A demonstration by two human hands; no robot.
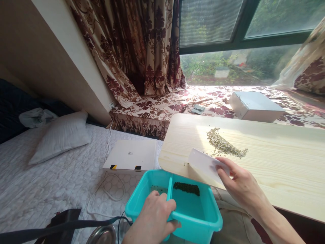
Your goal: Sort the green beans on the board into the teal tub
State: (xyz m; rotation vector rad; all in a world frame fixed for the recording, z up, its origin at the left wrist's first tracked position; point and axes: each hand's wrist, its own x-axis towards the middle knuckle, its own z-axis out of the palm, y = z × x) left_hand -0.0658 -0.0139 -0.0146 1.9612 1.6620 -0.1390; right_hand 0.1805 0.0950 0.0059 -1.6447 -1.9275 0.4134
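Note:
My left hand (pixel 156 215) is closed on the near rim of a turquoise two-compartment basin (pixel 215 215), at its divider. In my right hand (pixel 240 179) is a stiff white card (pixel 201 162), pinched between thumb and fingers, its lower edge tilted toward the wooden tabletop (pixel 284 159). Just beyond the card lies a curved heap of small pale greenish-brown grains (pixel 224 144), with a few stray ones nearer the table edge. The basin's right compartment holds a band of dark green grains (pixel 186 188). A few grains (pixel 158 188) show in the left one, partly hidden by my hand.
Left of the basin, a white box (pixel 132 154) rests on the quilted bed (pixel 63 179) beside a pale cable. A metal bowl (pixel 103 234) and a dark strap (pixel 76 224) are at the lower left. Another box (pixel 256 105) stands on the window ledge behind the table.

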